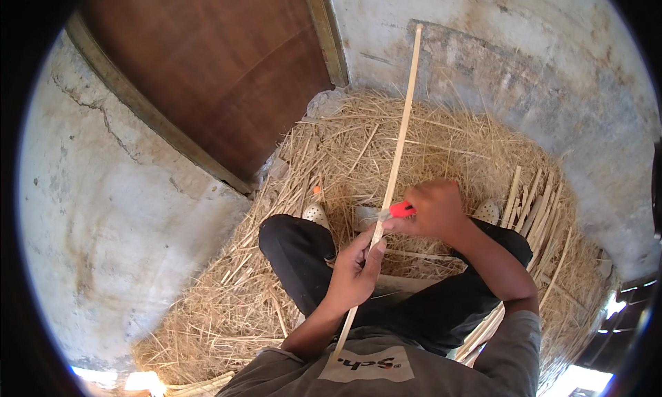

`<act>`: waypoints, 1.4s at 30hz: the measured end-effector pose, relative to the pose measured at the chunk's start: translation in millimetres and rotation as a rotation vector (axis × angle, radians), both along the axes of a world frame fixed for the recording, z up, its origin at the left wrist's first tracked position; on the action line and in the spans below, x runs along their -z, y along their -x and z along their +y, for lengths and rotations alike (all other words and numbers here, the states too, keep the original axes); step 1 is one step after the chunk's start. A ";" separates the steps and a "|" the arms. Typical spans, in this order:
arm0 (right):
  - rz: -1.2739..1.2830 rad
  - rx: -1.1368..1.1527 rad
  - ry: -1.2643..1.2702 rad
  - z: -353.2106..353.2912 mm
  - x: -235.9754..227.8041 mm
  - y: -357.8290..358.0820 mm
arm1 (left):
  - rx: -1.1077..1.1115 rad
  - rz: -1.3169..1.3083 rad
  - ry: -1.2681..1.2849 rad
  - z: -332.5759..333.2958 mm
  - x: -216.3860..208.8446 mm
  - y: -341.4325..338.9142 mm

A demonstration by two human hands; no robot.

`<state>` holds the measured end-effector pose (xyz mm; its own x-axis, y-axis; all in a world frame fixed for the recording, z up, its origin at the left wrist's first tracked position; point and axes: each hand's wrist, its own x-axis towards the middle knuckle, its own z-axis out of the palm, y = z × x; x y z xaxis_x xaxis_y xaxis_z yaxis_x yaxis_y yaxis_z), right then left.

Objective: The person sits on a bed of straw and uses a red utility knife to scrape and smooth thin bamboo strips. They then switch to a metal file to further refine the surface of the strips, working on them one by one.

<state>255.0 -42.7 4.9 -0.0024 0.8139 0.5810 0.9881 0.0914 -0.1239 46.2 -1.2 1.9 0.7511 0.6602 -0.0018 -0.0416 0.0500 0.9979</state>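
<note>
A long, pale wooden strip, likely split bamboo (400,145), runs from my chest up past my knees, tilted slightly right at its far end. My left hand (356,269) is wrapped round its lower part, thumb on one side and fingers on the other. Just above it, my right hand (436,207) grips a red-handled knife (402,209). The knife's blade meets the strip a little beyond the left fingers; the blade itself is small and hard to make out.
Straw-like shavings (241,307) cover the floor around my crossed legs. Several split strips (534,204) lie in a bundle at the right. A brown door (214,59) stands at the far left, between stained plaster walls (538,73). A small orange object (316,189) lies near my left shoe (316,215).
</note>
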 end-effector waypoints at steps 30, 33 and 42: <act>0.198 0.228 -0.029 20.6 -5.9 -41.5 | 0.186 -0.069 0.506 11.3 -22.7 15.8; 0.090 0.106 0.078 5.6 6.1 -11.8 | 0.194 -0.041 0.502 13.0 -21.4 15.4; 0.167 0.095 -0.033 5.4 12.5 -10.4 | 0.212 -0.044 0.452 12.0 -24.7 20.8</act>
